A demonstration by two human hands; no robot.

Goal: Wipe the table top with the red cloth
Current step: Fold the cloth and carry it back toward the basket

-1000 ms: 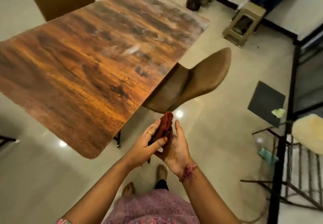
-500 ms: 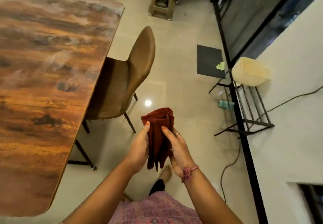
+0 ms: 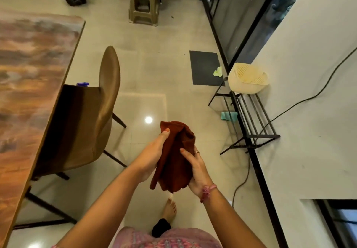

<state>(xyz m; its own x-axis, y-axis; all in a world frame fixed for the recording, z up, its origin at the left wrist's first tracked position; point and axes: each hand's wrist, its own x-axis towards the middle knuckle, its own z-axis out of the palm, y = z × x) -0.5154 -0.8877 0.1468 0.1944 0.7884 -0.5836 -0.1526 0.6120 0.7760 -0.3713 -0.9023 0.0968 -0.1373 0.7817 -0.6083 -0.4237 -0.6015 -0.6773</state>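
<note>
The red cloth [image 3: 174, 158] hangs folded between both my hands, over the floor and well to the right of the table. My left hand [image 3: 151, 155] grips its left edge, thumb pressed near the top. My right hand [image 3: 196, 167] holds the right side, fingers laid on the fabric. The wooden table top [image 3: 29, 77] fills the left edge of the view; neither hand nor the cloth touches it.
A brown chair [image 3: 90, 120] is tucked at the table's right side, with a purple object [image 3: 82, 84] behind its seat. A metal rack [image 3: 249, 120] carrying a cream basket [image 3: 247, 79] stands by the right wall. Farther off are a stool [image 3: 144, 0], a dark mat [image 3: 205, 68] and a cable [image 3: 243, 180].
The view swung right, so the table moved to the left edge. The cloth went from bunched between my palms to hanging longer and flatter between both hands.
</note>
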